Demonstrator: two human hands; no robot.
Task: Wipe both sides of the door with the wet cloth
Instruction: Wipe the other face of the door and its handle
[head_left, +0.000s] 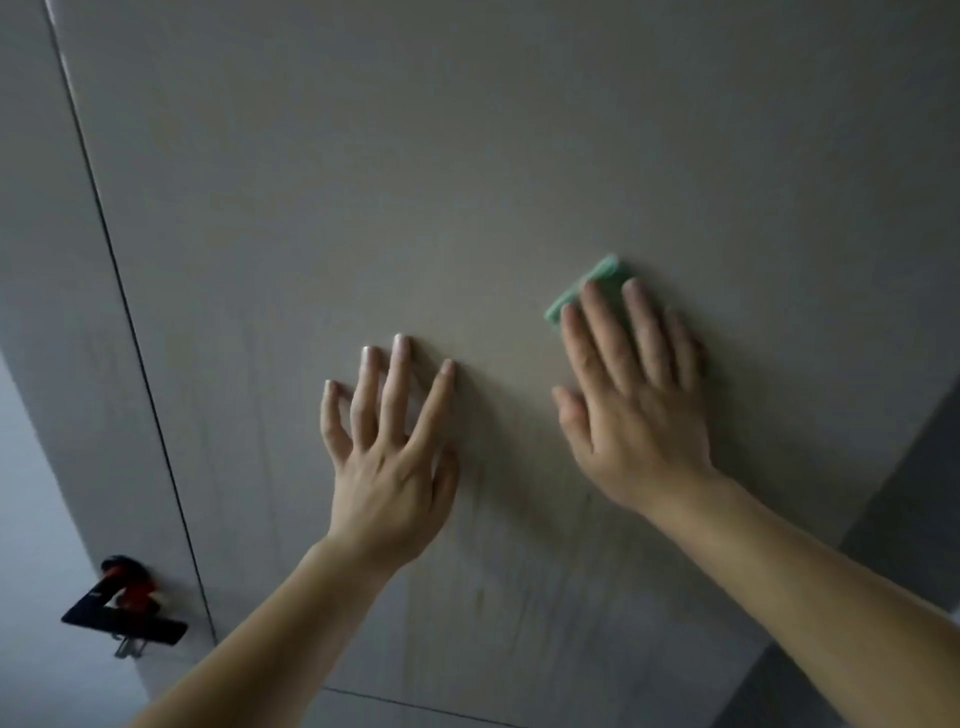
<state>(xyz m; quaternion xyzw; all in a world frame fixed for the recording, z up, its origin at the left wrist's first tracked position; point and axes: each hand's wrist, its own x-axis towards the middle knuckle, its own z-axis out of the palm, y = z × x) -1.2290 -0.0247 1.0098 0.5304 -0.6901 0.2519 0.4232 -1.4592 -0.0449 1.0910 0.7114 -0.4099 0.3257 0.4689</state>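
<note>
Cloth (597, 271) mostly hidden under right hand (639, 415), fingers (597, 338) straight; left hand (389, 467) splayed flat on door (467, 156).

Most of the green cloth (601, 270) lies hidden under the blurred right hand (634, 415).

A black lever handle (124, 621) sits low at the left on a grey panel (62, 260). Something red and black (130, 579), too blurred to name, touches its upper end, and a small metal piece (127, 648) hangs just below it. A thin dark seam (130, 332) runs down the panel's right edge. A paler wall (26, 545) lies to the panel's left, and a darker grey surface (904, 509) fills the lower right.
</note>
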